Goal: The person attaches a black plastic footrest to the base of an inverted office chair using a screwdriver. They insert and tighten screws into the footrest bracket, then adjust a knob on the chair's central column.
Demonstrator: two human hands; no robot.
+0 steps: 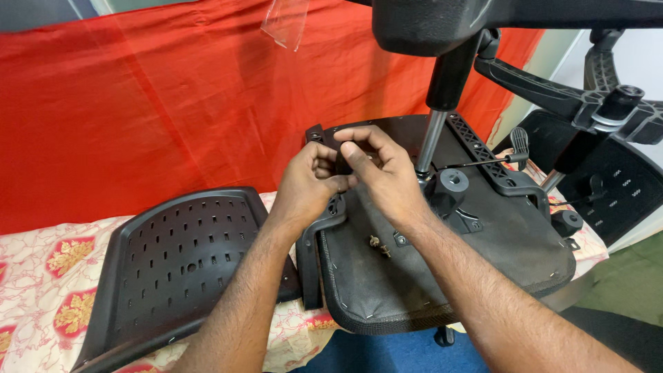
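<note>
1. Both my hands meet over the upturned chair seat (442,276), which lies underside up on the bed (41,262), its front edge hanging toward me.
2. Left hand (307,186) is curled, fingertips pinched against a small dark part at the seat's rear left corner; I cannot make out what the part is.
3. Right hand (383,173) is pressed against the left, thumb and forefinger closed on the same small part. Hands together, not apart.
4. Loose screws (380,246) lie on the seat's fabric underside, just below my right wrist.
5. Handling judgement: the seat looks stiff and fairly heavy; its rim or the metal plate (483,166) would give the best hold. The screws are tiny and likely to roll.
6. The perforated back panel (179,262) lies left of the seat, touching it. The gas cylinder (431,141) rises from the plate.
</note>
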